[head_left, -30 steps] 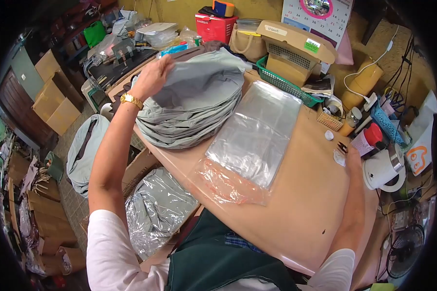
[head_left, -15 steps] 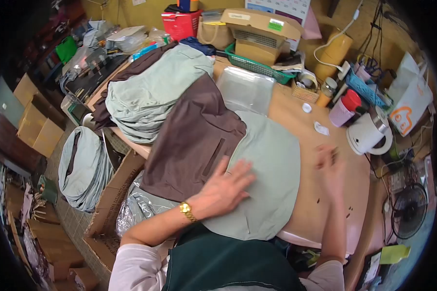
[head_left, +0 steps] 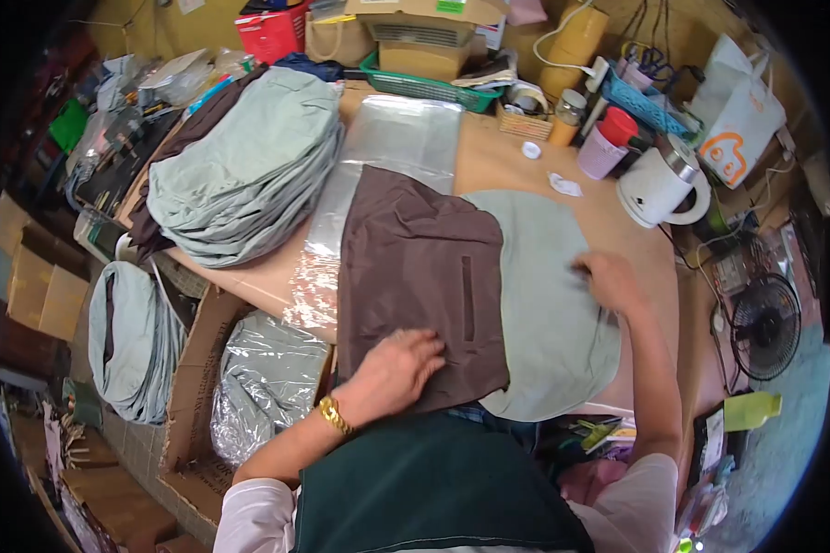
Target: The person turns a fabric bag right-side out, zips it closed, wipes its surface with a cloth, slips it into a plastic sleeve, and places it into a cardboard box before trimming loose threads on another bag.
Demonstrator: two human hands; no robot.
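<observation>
Head view shows the 2-tone cloth (head_left: 484, 300) spread on the table (head_left: 641, 263), best smoothed lightly by the loosely extended left hand (head_left: 397, 370), while the right hand (head_left: 611, 281), curled around a dark item (head_left: 579, 268) too blurred to identify, should avoid snagging it.

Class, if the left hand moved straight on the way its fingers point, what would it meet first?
Probably the long dark slit in the brown fabric, just ahead of the left hand. The fingers are blurred and may hover above the fabric, so they might pass over it instead.
</observation>
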